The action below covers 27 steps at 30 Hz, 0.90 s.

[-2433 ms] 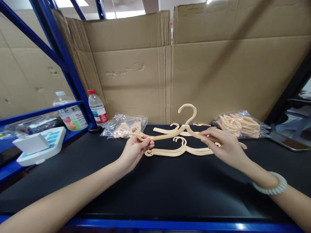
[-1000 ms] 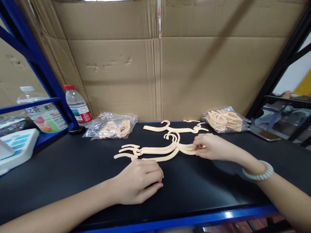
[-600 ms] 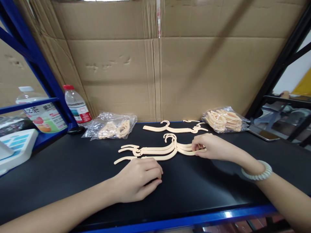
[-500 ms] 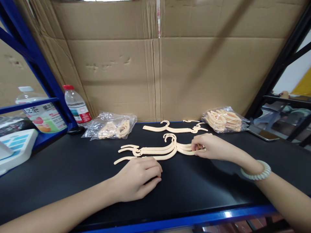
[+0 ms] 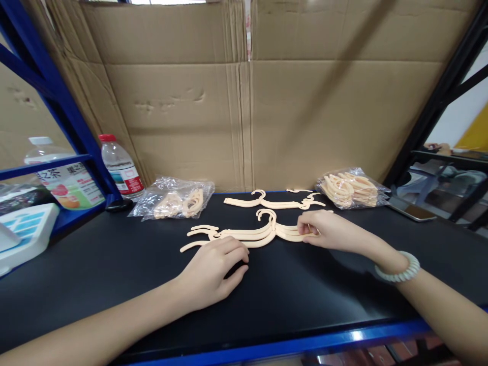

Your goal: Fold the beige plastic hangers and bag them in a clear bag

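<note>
Cream plastic folding hangers [image 5: 263, 235] lie grouped on the black table, their hooks pointing to the back. My right hand [image 5: 326, 229] pinches the right arm of the front hanger between thumb and fingers. My left hand [image 5: 217, 267] is over the group's left side, partly hiding the front hanger's arm. Its fingers are loosely curled, with a gap to the thumb and nothing between them. I cannot tell whether it touches the hanger. Behind the group lies a separate cream hanger [image 5: 244, 203] with smaller pieces at its right end.
A clear bag [image 5: 175, 198] of cream parts lies back left, and another bag [image 5: 348, 188] back right beside a phone [image 5: 415, 212]. A red-capped bottle [image 5: 122, 170] stands at the left near a blue frame. Cardboard [image 5: 171, 127] walls the back; a blue edge [image 5: 343, 334] runs along the front.
My left hand has moved slightly left and away from me, over the front hanger's arm. My right hand has shifted a little left, still pinching. The front hanger has slid slightly towards the back.
</note>
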{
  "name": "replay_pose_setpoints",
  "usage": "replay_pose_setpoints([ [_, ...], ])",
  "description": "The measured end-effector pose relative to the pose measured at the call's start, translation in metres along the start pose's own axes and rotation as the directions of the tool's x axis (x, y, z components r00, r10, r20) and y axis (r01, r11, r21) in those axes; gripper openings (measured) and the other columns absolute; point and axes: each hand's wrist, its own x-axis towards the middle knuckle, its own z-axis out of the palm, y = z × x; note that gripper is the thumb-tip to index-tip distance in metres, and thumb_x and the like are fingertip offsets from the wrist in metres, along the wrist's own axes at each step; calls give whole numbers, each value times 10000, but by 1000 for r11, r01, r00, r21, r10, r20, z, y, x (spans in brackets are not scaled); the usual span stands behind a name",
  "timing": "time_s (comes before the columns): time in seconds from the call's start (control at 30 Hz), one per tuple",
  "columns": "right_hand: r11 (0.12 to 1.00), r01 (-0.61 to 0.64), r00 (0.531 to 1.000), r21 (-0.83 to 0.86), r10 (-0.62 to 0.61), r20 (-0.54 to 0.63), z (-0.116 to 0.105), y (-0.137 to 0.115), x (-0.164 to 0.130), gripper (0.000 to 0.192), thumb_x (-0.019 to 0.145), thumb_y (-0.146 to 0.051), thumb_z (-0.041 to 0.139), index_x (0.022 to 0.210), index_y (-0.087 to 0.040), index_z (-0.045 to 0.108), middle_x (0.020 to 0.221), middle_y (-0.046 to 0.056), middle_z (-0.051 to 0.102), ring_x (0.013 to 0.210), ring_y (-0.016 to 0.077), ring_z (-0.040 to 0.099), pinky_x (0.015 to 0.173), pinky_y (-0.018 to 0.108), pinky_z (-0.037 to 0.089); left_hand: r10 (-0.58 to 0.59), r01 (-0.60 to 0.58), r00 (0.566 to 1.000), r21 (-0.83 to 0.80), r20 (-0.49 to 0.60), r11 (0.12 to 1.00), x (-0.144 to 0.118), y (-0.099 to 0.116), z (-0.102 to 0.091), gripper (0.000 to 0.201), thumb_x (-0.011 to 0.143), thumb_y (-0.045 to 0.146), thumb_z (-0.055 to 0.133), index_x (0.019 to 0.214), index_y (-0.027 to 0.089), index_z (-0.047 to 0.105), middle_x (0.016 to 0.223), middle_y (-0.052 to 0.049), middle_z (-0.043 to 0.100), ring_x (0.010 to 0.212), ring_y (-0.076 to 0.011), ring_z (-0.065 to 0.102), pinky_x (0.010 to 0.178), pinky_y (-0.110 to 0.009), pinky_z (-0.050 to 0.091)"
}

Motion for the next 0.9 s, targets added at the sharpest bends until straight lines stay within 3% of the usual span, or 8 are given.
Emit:
replay_pose_setpoints([
  [0.13, 1000, -10, 1000, -11, 10, -11, -2, 2, -4, 225, 748, -188, 584, 970, -165, 611, 935, 65, 650, 821, 201, 595, 682, 273, 426, 0, 0, 999, -7, -39, 1000, 0, 1, 0, 125, 878, 189, 497, 938, 188, 607, 1004, -69, 649, 943, -210, 592, 827, -357, 507],
  [0.23, 999, -19, 1000, -40, 19, 12, -4, 0, -7, 412, 813, -262, 565, 1199, -119, 556, 1095, 137, 631, 942, 252, 602, 773, 324, 459, -12, 14, 999, 34, -48, 999, 0, -2, 1, 227, 886, 182, 487, 1091, 189, 585, 1129, -91, 630, 1053, -232, 572, 912, -403, 493],
  [0.33, 995, -63, 994, -71, 69, 81, -5, -2, -7, 477, 859, -288, 525, 1293, -93, 508, 1122, 165, 633, 960, 275, 613, 780, 347, 477, -47, 51, 998, 120, -36, 991, 0, -11, 3, 362, 903, 202, 478, 1263, 169, 499, 1300, -127, 565, 1209, -269, 504, 1005, -474, 442],
  [0.57, 996, -75, 989, -55, 81, 120, -1, 3, -3, 454, 905, -304, 474, 1295, -75, 511, 1235, 175, 590, 1077, 295, 584, 886, 377, 465, -107, 108, 994, 165, -13, 980, 0, -32, 6, 347, 947, 210, 397, 1267, 144, 513, 1284, -132, 586, 1173, -249, 553, 1005, -439, 456],
  [0.9, 1000, -27, 996, 6, 26, 81, 0, 5, -1, 316, 895, -285, 499, 1148, -131, 609, 1119, 124, 651, 991, 256, 613, 834, 332, 461, -139, 134, 990, 163, 20, 978, 3, -33, 3, 342, 953, 186, 367, 1234, 112, 546, 1232, -143, 598, 1129, -245, 565, 989, -421, 462],
])
